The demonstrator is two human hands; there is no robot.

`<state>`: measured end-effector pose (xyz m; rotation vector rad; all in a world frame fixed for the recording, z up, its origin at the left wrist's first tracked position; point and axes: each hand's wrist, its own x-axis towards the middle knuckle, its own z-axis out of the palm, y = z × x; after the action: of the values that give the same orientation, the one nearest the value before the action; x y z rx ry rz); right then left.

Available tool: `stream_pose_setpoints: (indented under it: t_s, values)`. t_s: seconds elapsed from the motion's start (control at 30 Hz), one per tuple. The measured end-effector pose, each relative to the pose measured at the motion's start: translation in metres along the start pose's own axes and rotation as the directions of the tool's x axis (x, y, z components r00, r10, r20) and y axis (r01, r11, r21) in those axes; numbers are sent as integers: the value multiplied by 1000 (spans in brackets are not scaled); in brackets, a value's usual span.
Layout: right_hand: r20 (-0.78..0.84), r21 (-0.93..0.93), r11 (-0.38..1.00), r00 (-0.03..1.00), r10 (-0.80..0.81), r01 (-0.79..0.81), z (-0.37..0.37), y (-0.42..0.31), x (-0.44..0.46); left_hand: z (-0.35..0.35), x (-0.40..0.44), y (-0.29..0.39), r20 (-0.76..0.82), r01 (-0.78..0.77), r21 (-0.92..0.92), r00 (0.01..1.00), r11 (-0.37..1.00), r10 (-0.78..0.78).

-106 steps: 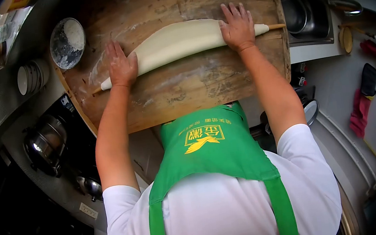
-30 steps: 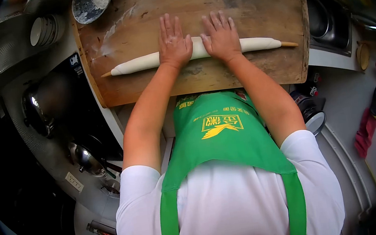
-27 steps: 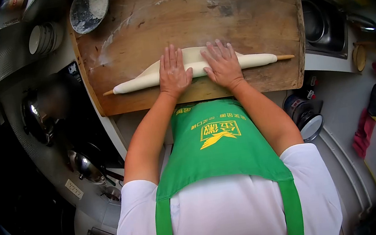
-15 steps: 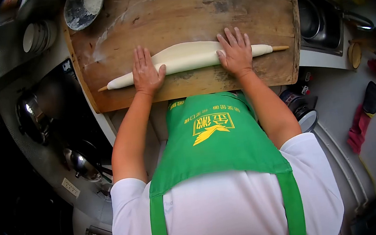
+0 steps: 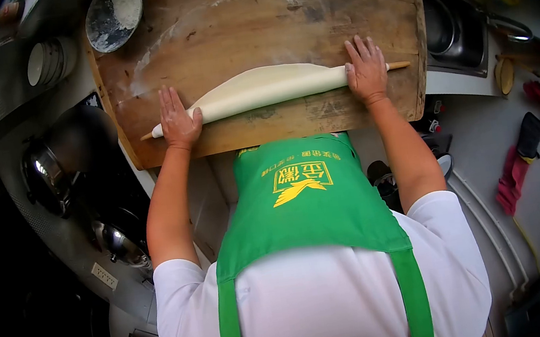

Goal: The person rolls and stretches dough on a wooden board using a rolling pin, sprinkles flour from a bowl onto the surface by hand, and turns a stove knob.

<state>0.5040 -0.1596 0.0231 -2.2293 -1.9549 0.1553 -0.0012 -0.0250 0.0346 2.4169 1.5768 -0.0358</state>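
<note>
On rolled dough point(image 5: 267, 93), both hands point(image 5: 180, 123) point(image 5: 368, 75)

Dim, uneven light leaves the left side in deep shadow, with fisheye bending and black corners.

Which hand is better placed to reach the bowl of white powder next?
Probably the left. The left hand rests near the left end of the dough, on the same side as the bowl. The right hand is near the other end, farther across the board.
</note>
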Motion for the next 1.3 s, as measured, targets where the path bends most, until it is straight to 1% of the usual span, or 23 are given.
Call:
stream_pose_setpoints:
  t_s: [0.07, 0.13, 0.2, 0.27, 0.37, 0.47, 0.5, 0.53, 0.57, 0.6, 0.63, 0.7, 0.77, 0.8, 0.87, 0.93, 0.97, 1.03, 1.13, 1.17, 1.2, 1.27, 1.3]
  values:
    - [-43, -16, 1000, 999, 19, -20, -5, 10, 37, 0, 32, -19, -6, 23, -3, 1000, 1000, -24]
    - [-129, 51, 979, 971, 202, -197, -6, 12, 57, -1, 56, -39, -191, 125, -62, 972, 990, -135]
    - [-73, -18, 980, 978, 196, -198, -9, 9, 34, -5, 38, -34, -195, 132, -103, 969, 986, -150]
    - [-35, -31, 978, 978, 206, -207, 2, 19, -12, -4, -6, -25, -55, 140, 43, 989, 989, -137]
    - [-32, 56, 988, 989, 146, -144, -4, 29, -30, 0, -32, -34, -69, 84, 15, 994, 996, -82]
    - [-71, 22, 984, 982, 175, -174, 2, 45, 22, 5, 15, -65, -142, 159, 29, 978, 987, -153]
    - [-77, 25, 985, 982, 174, -173, 3, 51, 49, 6, 43, -82, -181, 244, 23, 955, 970, -236]
    - [-117, -8, 967, 961, 251, -253, 4, 57, 74, 2, 63, -93, -213, 325, 14, 925, 946, -314]
    - [-158, -41, 942, 933, 322, -332, -1, 60, 87, -8, 70, -91, -211, 323, 15, 926, 946, -313]
    - [-165, -41, 944, 934, 318, -328, -9, 57, 92, -21, 80, -87, -296, 218, 12, 933, 976, -205]
    - [-207, 48, 963, 941, 269, -265, -19, 50, 101, -35, 96, -80, -390, 110, 18, 916, 994, -95]
    - [-258, 140, 985, 957, 135, -102, -34, 19, 97, -48, 90, -45, -342, -236, 27, 911, 971, 230]
    - [-205, 157, 983, 977, -56, 90, -24, -16, 75, -35, 75, -3, -203, -336, 43, 919, 941, 337]
    - [-71, 92, 990, 992, -102, 108, -25, -37, 64, -20, 67, 9, -101, -293, 26, 950, 956, 294]
    - [-77, -33, 992, 990, -121, 118, -21, -43, 62, -22, 68, 18, -189, -241, 80, 949, 967, 253]
    - [-17, -39, 985, 986, -168, 167, -18, -29, 83, -17, 74, 5, -39, -253, 131, 965, 959, 260]
    - [-19, 31, 970, 971, -239, 239, -19, -22, 96, -18, 75, -1, -46, -225, 146, 971, 963, 234]
    - [-40, 93, 929, 933, -357, 359, -21, -24, 119, -25, 77, -14, 33, -287, 120, 958, 950, 285]
    - [11, 221, 848, 868, -496, 482, -21, -55, 155, -33, 60, -43, -44, -218, 97, 974, 971, 223]
    - [19, 236, 826, 847, -531, 512, -14, -65, 168, -33, 53, -57, -86, -168, -5, 982, 986, 167]
    - [14, 234, 819, 840, -542, 524, -14, -80, 182, -34, 51, -68, -96, -157, -2, 983, 988, 156]
    - [-47, 179, 861, 879, -475, 475, -15, -114, 204, -34, 46, -84, -237, -35, 126, 969, 991, 65]
    - [-72, 127, 887, 896, -437, 443, -6, -124, 216, -33, 50, -91, -237, 20, 89, 972, 996, 2]
